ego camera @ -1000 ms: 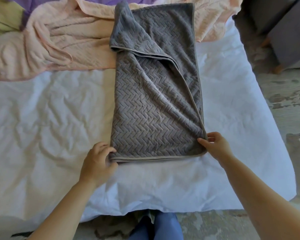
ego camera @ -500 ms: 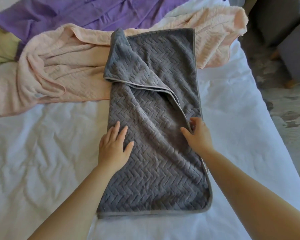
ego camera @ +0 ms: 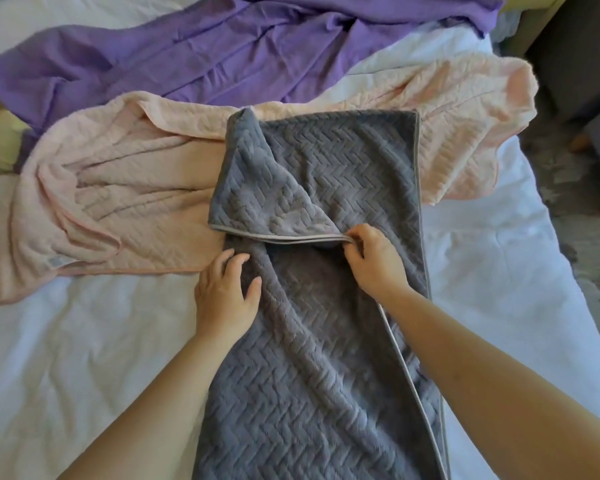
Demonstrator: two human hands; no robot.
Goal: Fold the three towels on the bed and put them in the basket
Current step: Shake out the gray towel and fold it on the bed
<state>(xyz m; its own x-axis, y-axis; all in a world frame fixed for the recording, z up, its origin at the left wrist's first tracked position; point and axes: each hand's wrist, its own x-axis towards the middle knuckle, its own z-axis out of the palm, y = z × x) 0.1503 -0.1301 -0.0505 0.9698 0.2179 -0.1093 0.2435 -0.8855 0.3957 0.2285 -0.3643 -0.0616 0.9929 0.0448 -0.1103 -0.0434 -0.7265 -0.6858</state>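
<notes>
Fold one in progress: grey towel (ego camera: 326, 341) lies centred on the bed (ego camera: 84, 341), your left hand (ego camera: 224, 289) flat, fingers spread, at its 9 o'clock edge, right hand (ego camera: 374, 261) pinching the turned-back hem (ego camera: 274, 238); next, likely draw that hem toward 12 o'clock.

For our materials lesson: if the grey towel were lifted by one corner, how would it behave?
Probably floppy: the grey towel sags in soft folds where the right hand pinches its hem. Likely grippy, not slippery, given its raised herringbone pile. Looks thick, so perhaps weighty for cloth.
</notes>
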